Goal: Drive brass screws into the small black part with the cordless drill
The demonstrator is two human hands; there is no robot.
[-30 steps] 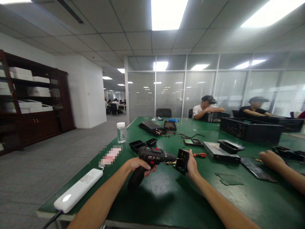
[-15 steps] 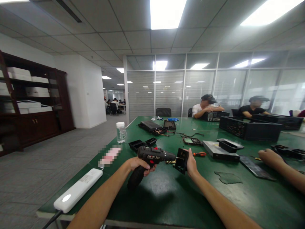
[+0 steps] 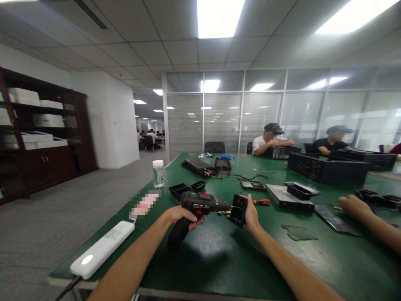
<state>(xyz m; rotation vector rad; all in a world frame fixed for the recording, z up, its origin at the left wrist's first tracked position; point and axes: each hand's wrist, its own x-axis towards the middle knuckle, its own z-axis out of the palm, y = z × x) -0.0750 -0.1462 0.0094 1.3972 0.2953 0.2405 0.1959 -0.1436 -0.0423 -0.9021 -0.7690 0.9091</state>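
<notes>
Below the left hand (image 3: 188, 217) and right hand (image 3: 252, 215) there's a green surface (image 3: 216, 274), pretty cluttered, with a glass partition (image 3: 222, 121) way out beyond them and a dark cabinet (image 3: 46, 161) well off past the left one. Left hand's wrapped around a black drill (image 3: 196, 203) aimed toward the right. Right hand's gripping a black plastic housing (image 3: 238, 212), just left of it, by the drill's nose; can't tell if they actually touch.

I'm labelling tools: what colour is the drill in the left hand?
The drill is mainly black with small red parts; head view.
</notes>
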